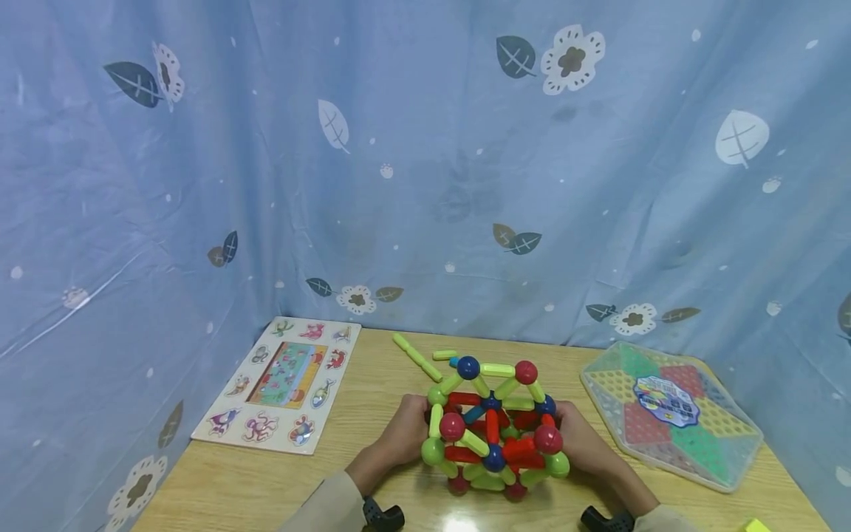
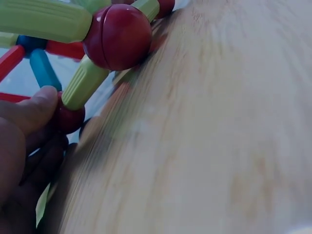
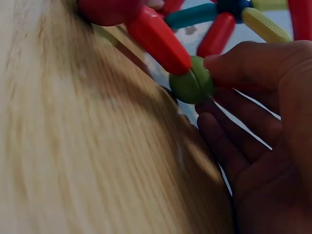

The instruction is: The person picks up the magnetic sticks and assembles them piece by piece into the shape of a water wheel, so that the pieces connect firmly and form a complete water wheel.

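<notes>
A ball-and-stick toy structure stands between both hands, made of red, blue and green balls joined by lime, red and teal rods. At its left side, my left hand grips a low part. The left wrist view shows its thumb and fingers pinching a red ball, low over the wooden surface. On the opposite side, my right hand holds the structure too. Its thumb and fingers are at a green ball in the right wrist view, with a red rod running from that ball.
Behind the structure lie a jointed pair of lime rods and a short lime rod. A sea-animal picture board is at left, a clear-lidded game box at right. Blue curtain hangs along the wooden table's back.
</notes>
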Demonstrator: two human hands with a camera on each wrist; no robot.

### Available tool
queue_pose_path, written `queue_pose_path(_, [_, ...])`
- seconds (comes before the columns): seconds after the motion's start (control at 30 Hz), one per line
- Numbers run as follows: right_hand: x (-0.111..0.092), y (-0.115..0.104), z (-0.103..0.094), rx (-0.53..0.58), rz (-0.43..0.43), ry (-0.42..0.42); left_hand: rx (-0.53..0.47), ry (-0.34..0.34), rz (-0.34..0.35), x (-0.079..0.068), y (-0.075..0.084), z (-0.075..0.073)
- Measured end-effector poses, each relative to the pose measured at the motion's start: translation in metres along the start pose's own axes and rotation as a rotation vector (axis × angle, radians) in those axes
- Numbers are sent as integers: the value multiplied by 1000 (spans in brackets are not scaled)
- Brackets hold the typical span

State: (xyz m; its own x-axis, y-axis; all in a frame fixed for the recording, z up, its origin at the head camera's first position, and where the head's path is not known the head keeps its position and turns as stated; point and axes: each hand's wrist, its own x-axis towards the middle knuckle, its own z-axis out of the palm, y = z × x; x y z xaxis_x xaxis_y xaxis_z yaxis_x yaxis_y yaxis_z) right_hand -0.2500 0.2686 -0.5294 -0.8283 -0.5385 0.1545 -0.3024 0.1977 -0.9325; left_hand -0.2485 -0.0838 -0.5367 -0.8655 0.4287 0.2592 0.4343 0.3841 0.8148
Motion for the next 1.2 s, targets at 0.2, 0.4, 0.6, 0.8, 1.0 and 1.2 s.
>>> queue_pose_path(0.2, [3,-5,7,-8,57,42,-125,-40,-40,-1,-10,-14])
queue_pose_path(0.4, [3,-5,9,14,126,55,-305,-15,-66,10,-18,-43])
queue_pose_path(0.6, [2,-1,7,-9,54,46,-215,40,-86,33,-26,-61])
queue_pose_path(0.8, [2,-1,9,5,0,26,142,32,8,54,-34,-58])
queue_pose_path(1.0, [1,-4,10,-25,21,39,407,-44,114,65,-26,-51])
queue_pose_path(1.2, [1,-3,9,-32,25,40,495,-80,121,67,-25,-49])
